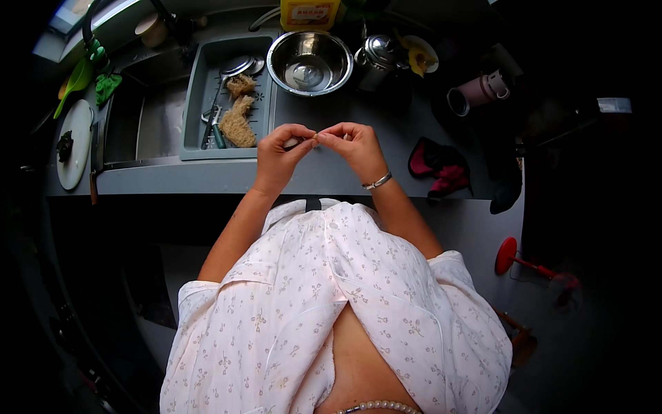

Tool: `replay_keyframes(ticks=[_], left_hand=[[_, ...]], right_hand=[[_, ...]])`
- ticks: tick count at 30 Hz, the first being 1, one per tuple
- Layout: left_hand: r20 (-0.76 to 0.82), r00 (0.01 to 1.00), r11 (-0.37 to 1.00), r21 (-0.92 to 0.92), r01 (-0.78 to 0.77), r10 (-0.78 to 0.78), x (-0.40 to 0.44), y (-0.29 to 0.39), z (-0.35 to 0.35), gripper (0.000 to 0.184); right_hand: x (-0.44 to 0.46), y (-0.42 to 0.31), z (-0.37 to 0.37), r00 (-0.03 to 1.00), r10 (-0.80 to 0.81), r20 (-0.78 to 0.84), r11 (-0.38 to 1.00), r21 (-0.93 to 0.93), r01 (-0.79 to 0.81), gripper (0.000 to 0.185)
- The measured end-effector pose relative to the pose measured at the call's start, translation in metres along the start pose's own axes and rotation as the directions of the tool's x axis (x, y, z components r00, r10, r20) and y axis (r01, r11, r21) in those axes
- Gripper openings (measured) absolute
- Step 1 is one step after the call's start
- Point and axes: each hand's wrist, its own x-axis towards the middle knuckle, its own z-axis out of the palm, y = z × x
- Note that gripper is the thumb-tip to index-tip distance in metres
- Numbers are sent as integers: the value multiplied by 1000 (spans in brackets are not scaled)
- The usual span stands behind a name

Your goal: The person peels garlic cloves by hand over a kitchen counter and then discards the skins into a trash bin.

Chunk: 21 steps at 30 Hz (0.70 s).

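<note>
Over the front of the counter, my left hand (pixel 281 148) and my right hand (pixel 355 146) meet fingertip to fingertip. Both are closed in a pinch. A small whitish piece (pixel 292 143), possibly a garlic clove, shows inside the curled fingers of my left hand. Another small pale piece (pixel 347 136) peeks out by the fingers of my right hand. Whatever sits between the touching fingertips is too small to make out. Just beyond my hands stands a shiny metal bowl (pixel 309 63), which neither hand touches.
A grey tray (pixel 192 110) beside the sink (pixel 158 121) holds fibrous scrubbers (pixel 238 123) and utensils. To the left are a white cutting board (pixel 74 152) and a knife (pixel 95 162). A metal pot (pixel 380 58), a pink canister (pixel 476 93) and a dark-red cloth (pixel 441 169) lie rightward.
</note>
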Motion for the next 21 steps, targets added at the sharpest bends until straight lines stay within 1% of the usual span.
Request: replay_keyframes(ticks=[1, 2, 3, 5, 6, 8, 12, 13, 14, 15, 16, 17, 18, 20, 21], left_hand=[[40, 992, 977, 175, -126, 120, 1, 4, -2, 13], [101, 968, 907, 338, -251, 230, 1, 8, -2, 13], [100, 968, 908, 337, -250, 230, 2, 11, -2, 13], [154, 932, 833, 419, -363, 328, 3, 16, 0, 13], [156, 932, 833, 418, -363, 328, 3, 17, 1, 13], [187, 912, 781, 471, -410, 366, 3, 20, 3, 13], [221, 894, 755, 479, -448, 390, 3, 16, 4, 13], [139, 944, 861, 386, -330, 299, 3, 9, 5, 13], [68, 979, 939, 277, -203, 191, 3, 6, 6, 13], [70, 979, 939, 278, -205, 193, 3, 7, 7, 13], [32, 999, 998, 63, 13, -15, 4, 9, 8, 13], [40, 973, 960, -159, 229, -226, 5, 11, 10, 12], [41, 974, 961, -158, 227, -224, 5, 10, 11, 12], [84, 949, 848, -429, 310, -305, 5, 9, 13, 16], [83, 949, 849, -429, 309, -304, 4, 9, 12, 16]], right_hand=[[1, 0, 0, 1000, 1, 6, 1000, 27, -1, 17], [2, 0, 0, 1000, 2, 12, 999, 53, -2, 16], [2, -2, 0, 1000, 2, 12, 999, 52, -3, 16], [3, -6, -3, 997, 72, 26, 996, -51, -70, 13], [4, -6, -3, 997, 72, 24, 996, -51, -71, 13], [5, -3, -3, 994, 104, 37, 995, -6, -104, 11], [5, 2, -1, 996, 81, 23, 997, 16, -81, 11], [4, -1, 0, 992, 123, 28, 982, 140, -125, 11], [4, -3, 0, 986, 164, 39, 950, 261, -169, 11], [5, -1, -1, 986, 162, 38, 950, 262, -167, 11], [7, 2, -4, 979, 180, 96, 907, 369, -203, 11], [8, 3, -6, 969, 189, 156, 851, 467, -241, 10], [9, 2, -6, 970, 187, 155, 851, 467, -239, 10], [7, 0, -4, 970, 179, 166, 835, 495, -239, 10], [6, 0, -5, 970, 178, 167, 835, 495, -239, 10]])
